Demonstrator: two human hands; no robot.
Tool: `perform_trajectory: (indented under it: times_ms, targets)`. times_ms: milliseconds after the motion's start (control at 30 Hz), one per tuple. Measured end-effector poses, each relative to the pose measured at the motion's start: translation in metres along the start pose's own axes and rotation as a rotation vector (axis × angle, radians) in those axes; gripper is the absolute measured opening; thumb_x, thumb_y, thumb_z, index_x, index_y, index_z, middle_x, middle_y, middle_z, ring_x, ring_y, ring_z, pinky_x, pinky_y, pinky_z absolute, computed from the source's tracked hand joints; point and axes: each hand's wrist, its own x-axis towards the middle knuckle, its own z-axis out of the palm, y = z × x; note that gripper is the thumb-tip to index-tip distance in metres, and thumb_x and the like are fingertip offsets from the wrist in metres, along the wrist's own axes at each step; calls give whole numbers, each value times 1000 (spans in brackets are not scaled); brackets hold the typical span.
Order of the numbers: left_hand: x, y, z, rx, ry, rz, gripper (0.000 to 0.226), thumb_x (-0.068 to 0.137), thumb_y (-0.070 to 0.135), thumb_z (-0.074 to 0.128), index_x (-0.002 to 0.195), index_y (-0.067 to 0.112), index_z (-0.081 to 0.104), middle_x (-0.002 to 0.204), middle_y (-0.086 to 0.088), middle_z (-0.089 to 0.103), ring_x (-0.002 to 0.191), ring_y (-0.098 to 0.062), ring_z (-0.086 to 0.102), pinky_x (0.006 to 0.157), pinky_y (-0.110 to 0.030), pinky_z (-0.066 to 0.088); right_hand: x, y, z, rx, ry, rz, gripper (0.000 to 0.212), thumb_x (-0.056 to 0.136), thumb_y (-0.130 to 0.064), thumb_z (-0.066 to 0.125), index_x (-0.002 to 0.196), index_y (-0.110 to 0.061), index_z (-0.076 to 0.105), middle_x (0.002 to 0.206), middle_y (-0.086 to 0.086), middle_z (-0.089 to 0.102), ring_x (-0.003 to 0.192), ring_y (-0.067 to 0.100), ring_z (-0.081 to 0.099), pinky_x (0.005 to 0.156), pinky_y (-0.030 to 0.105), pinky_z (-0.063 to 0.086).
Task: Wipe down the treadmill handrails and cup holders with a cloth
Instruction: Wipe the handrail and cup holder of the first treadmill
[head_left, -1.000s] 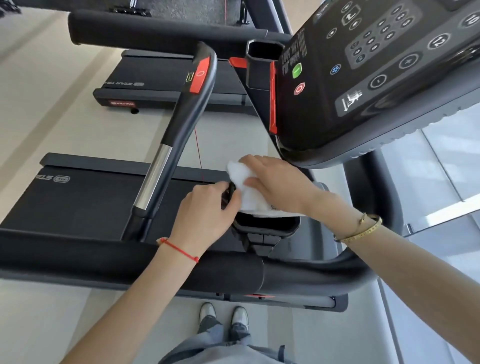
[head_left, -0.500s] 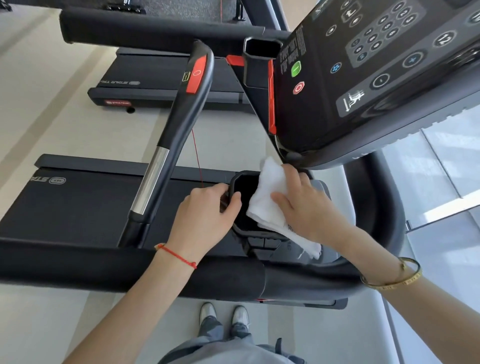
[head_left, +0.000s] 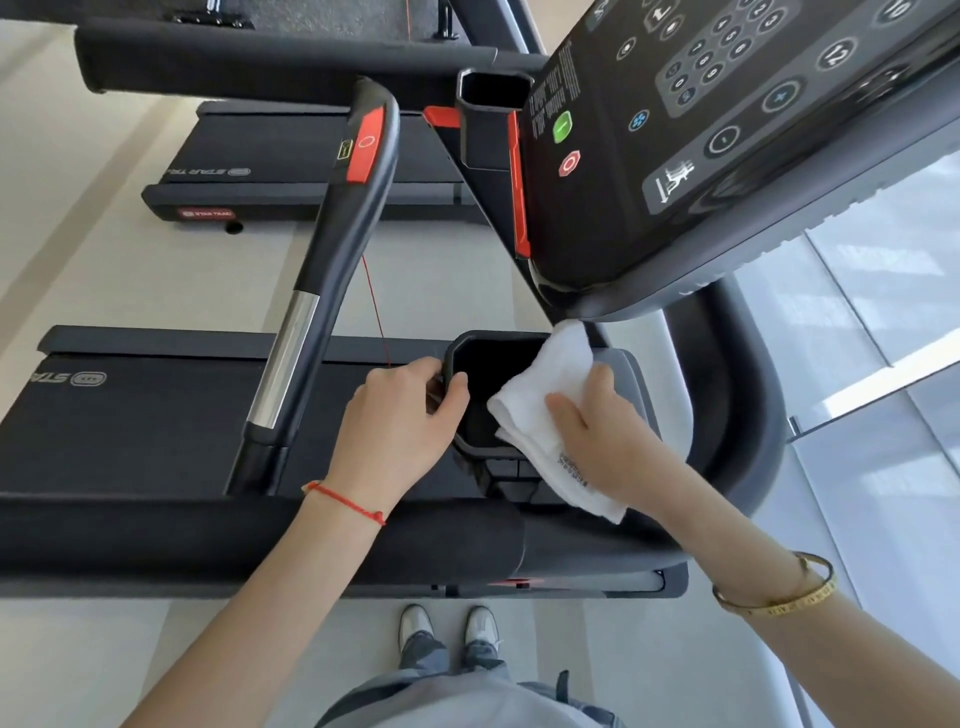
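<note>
The left hand (head_left: 402, 415) curls over the nine o'clock rim of the near cup holder (head_left: 480, 387), thumb hooked inside, bracing it. The right hand (head_left: 605, 441) presses a folded white cloth (head_left: 540, 395) flat against the three o'clock rim with fingers extended; the cloth drapes from about one o'clock down to five o'clock, its long axis running along that edge. The open black well lies at nine o'clock from the cloth, just beside it and between the two hands, so the right hand is likely the one to sweep inward. The far cup holder (head_left: 493, 85) sits at twelve o'clock, well apart, and the handrail (head_left: 332, 244) lies at eleven o'clock.
</note>
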Motion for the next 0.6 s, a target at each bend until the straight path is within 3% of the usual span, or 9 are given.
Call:
perform_trajectory:
  times_ms: [100, 200, 267, 400, 467, 533, 600]
  targets:
    - [0, -1, 0, -8, -10, 1, 33, 95, 42, 53, 73, 18, 60, 63, 5, 64, 65, -22, 62, 62, -34, 51, 4, -6, -1, 109, 36, 28, 23, 102, -30, 41, 104, -10, 32, 77, 3, 46, 64, 16, 45, 56, 25, 34]
    - [0, -1, 0, -9, -14, 9, 33, 95, 42, 53, 77, 17, 63, 64, 5, 64, 66, -22, 63, 64, -35, 52, 20, -16, -9, 76, 24, 23, 39, 103, -27, 40, 126, 3, 31, 101, 18, 55, 86, 31, 54, 71, 31, 36]
    - [0, -1, 0, -17, -11, 13, 32, 95, 41, 54, 78, 16, 65, 65, 4, 65, 67, -23, 64, 66, -36, 53, 24, -18, -13, 69, 17, -22, 41, 104, -24, 39, 128, 9, 30, 106, 22, 57, 94, 35, 58, 69, 30, 34]
    - [-1, -1, 0, -14, -3, 15, 32, 95, 41, 54, 78, 16, 65, 65, 4, 65, 66, -22, 64, 62, -32, 49, 8, -9, -9, 64, 29, -44, 26, 102, -26, 43, 112, -4, 33, 77, 1, 43, 64, 13, 44, 52, 22, 27]
    - [-2, -1, 0, -5, -7, 11, 33, 95, 41, 53, 76, 17, 62, 63, 5, 63, 65, -23, 63, 61, -32, 48, -2, -3, -5, 60, 29, -37, 25, 101, -26, 44, 100, -7, 28, 71, -1, 40, 58, 9, 39, 47, 20, 24]
    - [-2, -1, 0, 3, -7, 10, 33, 95, 42, 53, 75, 17, 61, 63, 5, 63, 64, -23, 62, 62, -34, 50, -2, -3, -6, 53, 26, -68, 24, 101, -24, 46, 101, -6, 29, 78, 4, 47, 62, 13, 44, 48, 23, 27]
    - [-2, -1, 0, 12, -6, 8, 34, 96, 43, 52, 75, 18, 61, 63, 5, 62, 64, -22, 61, 62, -33, 49, 5, -8, -9, -53, 36, -130, 31, 101, -21, 46, 117, 2, 33, 100, 12, 49, 78, 20, 52, 52, 28, 26]
